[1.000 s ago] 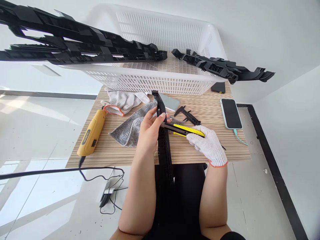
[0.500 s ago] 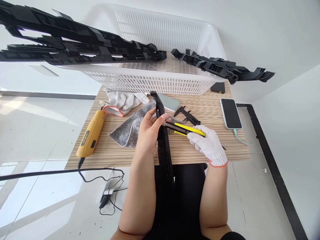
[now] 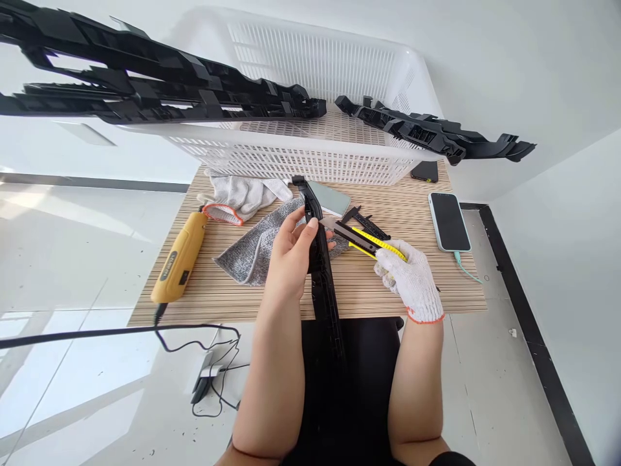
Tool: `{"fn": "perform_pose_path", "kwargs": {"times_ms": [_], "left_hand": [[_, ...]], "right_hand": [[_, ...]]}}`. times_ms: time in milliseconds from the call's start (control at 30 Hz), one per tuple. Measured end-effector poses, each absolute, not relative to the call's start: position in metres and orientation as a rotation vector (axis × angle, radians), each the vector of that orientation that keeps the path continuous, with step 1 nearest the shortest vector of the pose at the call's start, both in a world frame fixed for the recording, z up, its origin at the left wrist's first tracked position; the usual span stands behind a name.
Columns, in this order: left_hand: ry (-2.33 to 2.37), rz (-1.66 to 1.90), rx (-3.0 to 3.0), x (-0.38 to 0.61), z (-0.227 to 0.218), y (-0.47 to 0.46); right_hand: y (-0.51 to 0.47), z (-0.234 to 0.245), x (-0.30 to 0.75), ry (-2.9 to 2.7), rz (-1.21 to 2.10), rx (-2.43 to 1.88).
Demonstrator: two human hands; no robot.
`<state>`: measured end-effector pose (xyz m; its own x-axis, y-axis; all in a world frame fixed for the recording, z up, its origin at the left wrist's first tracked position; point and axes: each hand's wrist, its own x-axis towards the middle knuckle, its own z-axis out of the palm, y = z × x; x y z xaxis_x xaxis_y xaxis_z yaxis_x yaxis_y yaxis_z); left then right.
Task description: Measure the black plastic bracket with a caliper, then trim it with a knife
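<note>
My bare left hand point(image 3: 295, 249) is closed around a long black plastic trim part point(image 3: 324, 291), thumb on top near its upper end. The part slants from over the table down toward my lap. In a white knit glove with an orange cuff, my right hand point(image 3: 407, 275) grips a yellow and black utility knife point(image 3: 371, 243). Its bare blade points left, with the tip close to the part beside my left thumb; whether it touches I cannot tell. Under the left hand lies a grey cloth point(image 3: 250, 252). A black caliper point(image 3: 369, 223) rests behind the knife.
A white plastic basket point(image 3: 301, 152) stands at the back, with large black plastic parts point(image 3: 194, 84) and another black part point(image 3: 422, 129) across its rim. On the table point(image 3: 388, 298) are a yellow corded tool point(image 3: 180, 259), a white glove point(image 3: 237, 194), a grey-green flat object point(image 3: 330, 197) and a phone point(image 3: 449, 221).
The knife has shifted right and tilted, so its blade now shows beside the part. The part has swung slightly, its lower end to the right. My left hand keeps its hold.
</note>
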<state>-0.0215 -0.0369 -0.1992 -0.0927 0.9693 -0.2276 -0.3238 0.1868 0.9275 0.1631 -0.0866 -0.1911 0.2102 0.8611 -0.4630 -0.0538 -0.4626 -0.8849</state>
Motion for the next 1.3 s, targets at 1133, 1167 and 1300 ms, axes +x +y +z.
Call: {"fn": "perform_pose_path", "kwargs": {"times_ms": [1133,1167,1300], "left_hand": [[1.129,1.322,0.717,-0.0214,-0.2047,-0.0312],[1.129,1.319,0.722,-0.0214,-0.2041,-0.0314],[1.127,1.332,0.714,-0.0220,-0.2041,-0.0312]], "right_hand": [[-0.0893,-0.1879,0.1647,-0.809,1.418,-1.652],[-0.0893,-0.1880,0.1648,-0.809,1.416,-1.658],[-0.0893,-0.1890,0.1651,-0.798,1.419,-1.666]]}}
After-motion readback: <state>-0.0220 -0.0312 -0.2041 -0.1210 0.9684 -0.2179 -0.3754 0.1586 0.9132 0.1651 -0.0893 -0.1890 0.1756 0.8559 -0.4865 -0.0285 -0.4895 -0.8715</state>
